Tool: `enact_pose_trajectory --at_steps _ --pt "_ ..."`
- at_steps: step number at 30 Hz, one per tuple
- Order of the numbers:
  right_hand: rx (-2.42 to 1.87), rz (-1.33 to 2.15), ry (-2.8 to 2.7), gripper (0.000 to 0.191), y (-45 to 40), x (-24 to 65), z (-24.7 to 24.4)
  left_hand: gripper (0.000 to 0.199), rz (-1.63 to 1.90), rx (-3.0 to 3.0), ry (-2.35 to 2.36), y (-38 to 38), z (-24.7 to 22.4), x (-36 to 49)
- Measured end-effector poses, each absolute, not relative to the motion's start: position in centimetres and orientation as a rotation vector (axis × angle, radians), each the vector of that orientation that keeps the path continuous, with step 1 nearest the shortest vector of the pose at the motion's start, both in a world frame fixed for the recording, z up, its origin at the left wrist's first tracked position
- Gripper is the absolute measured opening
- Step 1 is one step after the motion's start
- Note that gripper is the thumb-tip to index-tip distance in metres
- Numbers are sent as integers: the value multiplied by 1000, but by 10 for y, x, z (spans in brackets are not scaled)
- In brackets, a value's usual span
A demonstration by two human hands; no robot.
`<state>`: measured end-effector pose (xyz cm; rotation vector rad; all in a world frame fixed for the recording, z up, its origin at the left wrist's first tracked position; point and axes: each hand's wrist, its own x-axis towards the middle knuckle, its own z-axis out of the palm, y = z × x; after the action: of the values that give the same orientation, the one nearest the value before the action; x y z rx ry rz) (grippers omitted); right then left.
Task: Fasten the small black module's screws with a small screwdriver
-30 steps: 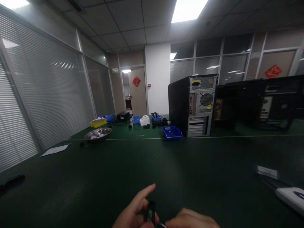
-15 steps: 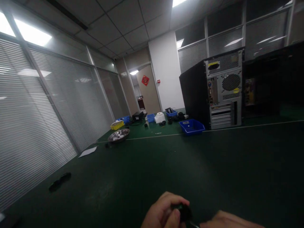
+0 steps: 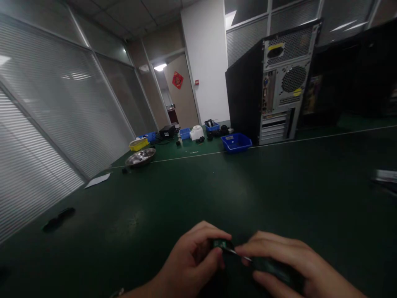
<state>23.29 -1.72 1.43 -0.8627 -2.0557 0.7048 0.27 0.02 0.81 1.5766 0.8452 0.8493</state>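
Note:
Low in the head view, my left hand (image 3: 194,258) pinches a small dark piece (image 3: 221,243) with a greenish face between thumb and fingers. My right hand (image 3: 285,254) is closed around a screwdriver (image 3: 237,253), whose thin metal shaft points left and reaches the small piece. Its dark handle lies mostly in shadow under my right fingers. Whether the tip sits in a screw or only against the piece, I cannot tell. Both hands are above the dark green tabletop (image 3: 173,194).
A blue tray (image 3: 236,143) stands before a computer tower (image 3: 279,87). A metal bowl (image 3: 141,157), yellow basket (image 3: 139,144) and white paper (image 3: 98,180) lie at left. A dark object (image 3: 58,219) sits nearer. A blurred grey thing (image 3: 386,177) is at the right edge.
My view has tilted down and shifted slightly right, so both hands show more fully and higher. The screwdriver's shaft now shows between them; the small piece stays in my left hand.

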Motion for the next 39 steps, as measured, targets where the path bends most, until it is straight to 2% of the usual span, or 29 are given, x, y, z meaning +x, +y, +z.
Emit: enact_pose_trajectory --at_steps 5,13,19,31,39 --pt "-924 790 -2040 36 -22 229 23 20 847 1615 892 -3 14 3" --pt "-892 916 -2036 35 -24 229 25 23 901 1735 895 -4 16 1" --pt "-872 866 -2021 36 -25 230 26 17 848 1735 923 -5 14 -1" --pt "-861 937 -1977 35 -22 230 28 15 894 1465 807 -4 17 4" --pt "-878 921 -1965 35 -26 232 31 22 841 1397 795 -5 17 3"
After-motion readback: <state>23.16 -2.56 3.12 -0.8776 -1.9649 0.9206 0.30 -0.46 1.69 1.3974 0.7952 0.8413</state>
